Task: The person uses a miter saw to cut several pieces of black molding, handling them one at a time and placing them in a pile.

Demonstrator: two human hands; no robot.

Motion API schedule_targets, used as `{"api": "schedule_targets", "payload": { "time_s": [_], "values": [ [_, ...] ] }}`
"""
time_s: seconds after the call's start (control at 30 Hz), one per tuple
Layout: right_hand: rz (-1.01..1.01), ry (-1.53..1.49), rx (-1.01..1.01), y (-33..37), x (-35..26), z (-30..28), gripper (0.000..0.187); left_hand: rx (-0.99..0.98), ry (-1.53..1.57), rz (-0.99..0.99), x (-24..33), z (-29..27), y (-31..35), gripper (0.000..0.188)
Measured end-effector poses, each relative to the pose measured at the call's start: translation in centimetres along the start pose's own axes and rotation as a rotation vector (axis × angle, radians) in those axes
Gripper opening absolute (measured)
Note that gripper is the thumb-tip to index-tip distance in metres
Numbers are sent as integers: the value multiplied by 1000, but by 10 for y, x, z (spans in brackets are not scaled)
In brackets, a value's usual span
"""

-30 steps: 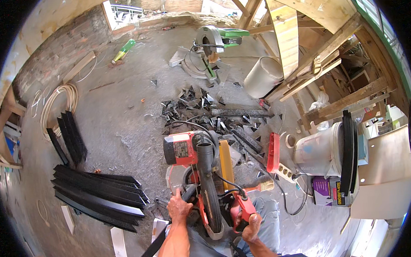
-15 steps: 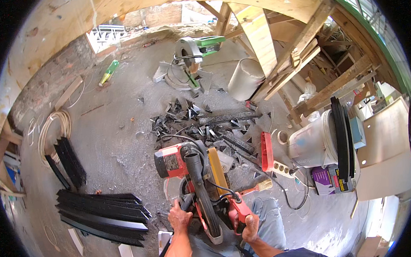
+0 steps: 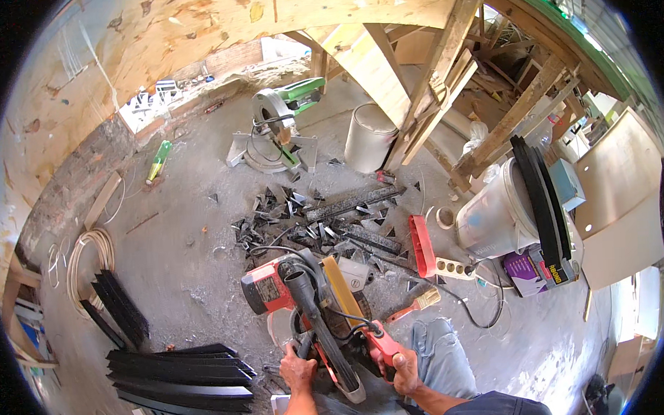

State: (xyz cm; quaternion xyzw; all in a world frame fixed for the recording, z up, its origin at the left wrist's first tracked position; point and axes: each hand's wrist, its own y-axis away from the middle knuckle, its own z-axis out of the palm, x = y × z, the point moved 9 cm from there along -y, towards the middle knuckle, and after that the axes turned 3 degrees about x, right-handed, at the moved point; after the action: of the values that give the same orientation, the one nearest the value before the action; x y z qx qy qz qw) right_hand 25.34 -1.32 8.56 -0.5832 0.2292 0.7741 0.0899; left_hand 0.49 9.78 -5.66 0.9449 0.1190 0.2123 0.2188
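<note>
A red and black mitre saw (image 3: 267,289) with a yellow guard stands on the floor right in front of me. My right hand (image 3: 405,372) is wrapped round its red handle. At the saw's near left side, my left hand (image 3: 298,370) closes on a dark grip; part of that grip is hidden by the fingers. Just beyond the saw, black angled offcuts (image 3: 273,206) lie heaped with longer black strips (image 3: 357,203). A stack of long black profiles (image 3: 181,381) rests on the floor to the left of my left hand.
Farther off stands a green mitre saw (image 3: 274,118), beside a pale bucket (image 3: 370,139). To the right are a white bucket (image 3: 493,216), a power strip (image 3: 451,268), a red-handled brush (image 3: 416,305) and a purple box (image 3: 524,274). Coiled cable (image 3: 92,263) lies at left; timber props (image 3: 444,64) stand behind.
My view has shifted, so the far objects sit farther left and the plywood overhead shows more. Both hands keep their hold on the red saw, which looks much the same.
</note>
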Motion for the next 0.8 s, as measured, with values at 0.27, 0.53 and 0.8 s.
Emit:
{"api": "schedule_targets", "payload": {
  "time_s": [0.27,0.53,0.8],
  "values": [
    [12,21,-18,-1,3,-1,65,28,-25,-1,6,-6,3,60],
    [34,13,-15,1,6,-1,65,30,27,15,6,-9,3,58],
    [33,-10,-25,0,8,-1,64,20,22,-10,10,-13,7,59]
  ]
}}
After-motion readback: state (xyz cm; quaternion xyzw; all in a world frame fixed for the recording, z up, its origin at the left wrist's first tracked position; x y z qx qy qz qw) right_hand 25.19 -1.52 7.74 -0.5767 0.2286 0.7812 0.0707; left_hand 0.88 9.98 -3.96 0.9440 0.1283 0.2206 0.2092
